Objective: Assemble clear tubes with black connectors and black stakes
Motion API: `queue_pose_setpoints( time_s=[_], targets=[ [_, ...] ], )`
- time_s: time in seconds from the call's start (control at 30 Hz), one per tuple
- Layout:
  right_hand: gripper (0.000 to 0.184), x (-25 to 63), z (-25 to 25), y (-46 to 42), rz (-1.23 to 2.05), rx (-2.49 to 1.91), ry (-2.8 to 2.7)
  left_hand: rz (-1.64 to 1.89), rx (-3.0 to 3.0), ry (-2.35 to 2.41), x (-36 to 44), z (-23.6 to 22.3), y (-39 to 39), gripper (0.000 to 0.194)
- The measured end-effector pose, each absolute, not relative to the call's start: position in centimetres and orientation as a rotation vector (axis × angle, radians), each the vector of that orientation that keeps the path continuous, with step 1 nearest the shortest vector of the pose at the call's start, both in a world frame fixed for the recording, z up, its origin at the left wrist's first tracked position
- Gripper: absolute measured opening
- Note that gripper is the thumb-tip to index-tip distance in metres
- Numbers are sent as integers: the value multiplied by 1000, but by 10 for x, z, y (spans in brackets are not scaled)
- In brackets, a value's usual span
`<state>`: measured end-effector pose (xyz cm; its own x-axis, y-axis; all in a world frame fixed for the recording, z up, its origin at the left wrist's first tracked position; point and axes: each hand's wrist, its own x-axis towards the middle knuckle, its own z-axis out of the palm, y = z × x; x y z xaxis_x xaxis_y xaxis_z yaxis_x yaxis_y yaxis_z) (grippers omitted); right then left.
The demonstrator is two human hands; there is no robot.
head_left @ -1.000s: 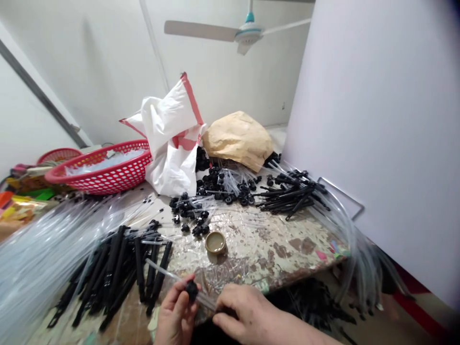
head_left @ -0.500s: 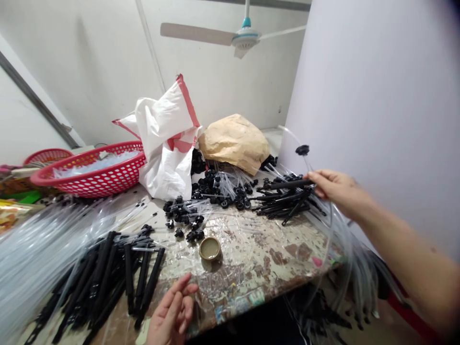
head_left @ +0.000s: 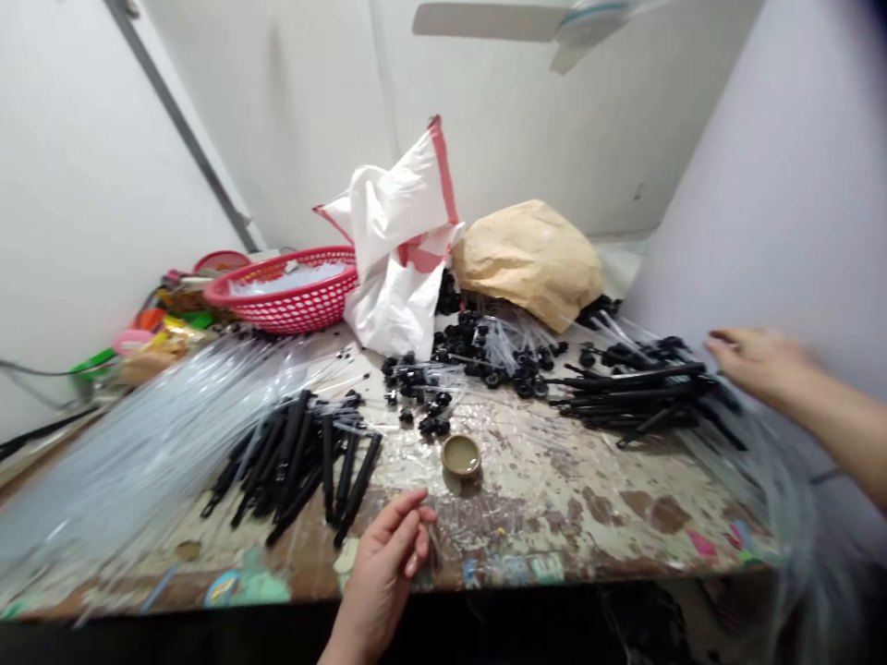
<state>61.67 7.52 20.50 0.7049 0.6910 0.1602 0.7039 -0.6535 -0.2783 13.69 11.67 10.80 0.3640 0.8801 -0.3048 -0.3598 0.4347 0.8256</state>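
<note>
My left hand (head_left: 392,559) is above the table's front edge, fingers loosely bent and a little apart, with nothing visible in them. Just beyond its fingertips stands a small round bowl (head_left: 461,457) of liquid. On the right, my right hand (head_left: 762,362), blurred by motion, is beside a pile of black tubes (head_left: 637,392) with clear hoses (head_left: 783,480) trailing over the table's right edge. Its fingers look loose, and I see nothing held in them. To the left of the bowl lies another group of black tubes (head_left: 291,462).
Long clear hoses (head_left: 145,443) cover the table's left side. Small black fittings with clear stems (head_left: 422,392) lie in the middle. Behind are a red basket (head_left: 297,309), a white sack (head_left: 398,249) and a brown paper bag (head_left: 530,259). A wall (head_left: 769,203) borders the right.
My right hand has let go of the black tube with its clear hose and drawn away from the pile. The camera view has turned left. My left hand keeps its pose near the bowl.
</note>
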Motion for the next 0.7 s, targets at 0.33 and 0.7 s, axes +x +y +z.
queue_pose_setpoints(
  time_s=[0.33, 0.7],
  targets=[
    [22, 374, 217, 144, 471, -1753, -1838, 900, 718, 740, 135, 110, 108, 27],
    [32, 221, 145, 207, 411, -1532, -2493, 877, 682, 666, 131, 99, 109, 27]
  ],
)
